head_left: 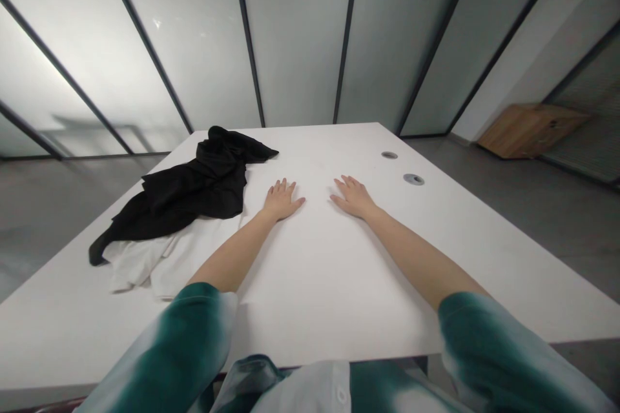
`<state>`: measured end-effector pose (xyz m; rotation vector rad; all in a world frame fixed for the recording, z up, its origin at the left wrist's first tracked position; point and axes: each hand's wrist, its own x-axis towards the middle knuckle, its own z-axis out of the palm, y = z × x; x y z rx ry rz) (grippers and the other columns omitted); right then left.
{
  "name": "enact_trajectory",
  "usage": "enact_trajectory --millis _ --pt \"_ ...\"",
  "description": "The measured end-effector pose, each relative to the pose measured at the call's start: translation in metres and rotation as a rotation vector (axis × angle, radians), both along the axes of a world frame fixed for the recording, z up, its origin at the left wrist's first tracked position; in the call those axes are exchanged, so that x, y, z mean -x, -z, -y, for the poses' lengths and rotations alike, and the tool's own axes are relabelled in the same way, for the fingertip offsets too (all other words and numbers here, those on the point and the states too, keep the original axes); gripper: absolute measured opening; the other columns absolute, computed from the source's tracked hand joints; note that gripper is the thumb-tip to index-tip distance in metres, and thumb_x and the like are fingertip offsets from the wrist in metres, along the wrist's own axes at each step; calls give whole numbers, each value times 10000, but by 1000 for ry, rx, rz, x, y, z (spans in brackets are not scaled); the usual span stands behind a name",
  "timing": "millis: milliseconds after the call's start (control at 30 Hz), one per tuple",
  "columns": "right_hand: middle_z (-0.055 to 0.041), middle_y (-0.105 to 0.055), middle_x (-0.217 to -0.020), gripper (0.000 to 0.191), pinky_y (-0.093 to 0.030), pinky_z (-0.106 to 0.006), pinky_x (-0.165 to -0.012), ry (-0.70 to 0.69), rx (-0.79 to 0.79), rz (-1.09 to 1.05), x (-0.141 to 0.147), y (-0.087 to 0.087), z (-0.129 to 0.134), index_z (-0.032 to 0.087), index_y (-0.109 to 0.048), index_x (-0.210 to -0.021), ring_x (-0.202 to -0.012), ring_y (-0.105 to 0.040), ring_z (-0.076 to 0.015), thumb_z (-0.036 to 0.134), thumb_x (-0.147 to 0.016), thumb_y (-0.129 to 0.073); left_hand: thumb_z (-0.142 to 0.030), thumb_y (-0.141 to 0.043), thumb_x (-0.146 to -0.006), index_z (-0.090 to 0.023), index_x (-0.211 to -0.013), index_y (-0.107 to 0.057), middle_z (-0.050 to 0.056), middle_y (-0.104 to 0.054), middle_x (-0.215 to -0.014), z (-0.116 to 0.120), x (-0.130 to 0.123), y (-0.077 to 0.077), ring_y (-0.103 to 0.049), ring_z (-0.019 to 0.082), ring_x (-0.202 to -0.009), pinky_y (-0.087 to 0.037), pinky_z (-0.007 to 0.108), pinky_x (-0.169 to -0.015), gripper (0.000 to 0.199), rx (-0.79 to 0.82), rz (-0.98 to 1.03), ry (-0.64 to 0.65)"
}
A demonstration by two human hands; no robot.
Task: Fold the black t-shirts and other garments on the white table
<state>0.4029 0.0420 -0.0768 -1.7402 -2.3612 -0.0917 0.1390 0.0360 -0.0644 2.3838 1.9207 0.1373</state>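
The left hand (281, 200) and right hand (353, 198) lie flat, open and empty on the white worktop (329, 271), neither yet holding the heaped black cloth (194, 184) and white cloth (145, 264) just beside the left hand.

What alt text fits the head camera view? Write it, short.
Seen from the person's head, the left hand and right hand rest flat, empty and apart on a white table. A black garment lies bunched on white cloth beside the left hand. Green-and-white sleeves fill the bottom edge, with frosted glass panels beyond the table.
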Motion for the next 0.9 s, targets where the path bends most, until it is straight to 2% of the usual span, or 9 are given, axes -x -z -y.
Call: enact_trajectory --millis 133,333,667,767,900 --pt "-152 -222 -1669 810 -210 -507 -1212 43 122 76 3 -2 1 183 -298 -1600 -1534 -178 -359 677 -959 -320 -785 -275 -900 -218 -1614 -231 129 -124 -1694 3 -3 -5 -83 368 -1553 -160 519 -1232 913 74 -58 -16" --pt "-147 -198 -1676 857 -174 -498 -1225 64 286 116 4 -6 -2 200 -267 -1613 -1531 -194 -352 736 -946 -225 -807 -220 -889 -204 -1618 -221 145 -115 -1692 0 -3 -6 -103 389 -1547 -134 539 -1232 945 132 -84 2" --pt "-140 -144 -1688 930 -131 -482 -1238 38 319 131 0 -7 -2 189 -203 -1629 -1544 -135 -347 785 -916 -184 -789 -222 -901 -216 -1618 -221 129 -112 -1694 0 3 -8 -79 372 -1553 -97 540 -1236 918 134 -111 46" --pt "-141 -150 -1687 929 -111 -500 -1238 44 319 144 2 -10 1 191 -206 -1629 -1544 -121 -358 785 -915 -186 -792 -222 -899 -225 -1616 -231 123 -108 -1696 1 3 -7 -52 372 -1555 -91 552 -1233 915 114 -107 34" --pt "-132 -120 -1693 940 -120 -540 -1228 67 324 139 5 -13 4 207 -208 -1629 -1542 -110 -382 802 -902 -195 -784 -213 -905 -220 -1621 -207 122 -87 -1698 1 3 -6 -88 364 -1554 -128 537 -1232 912 113 -92 32"
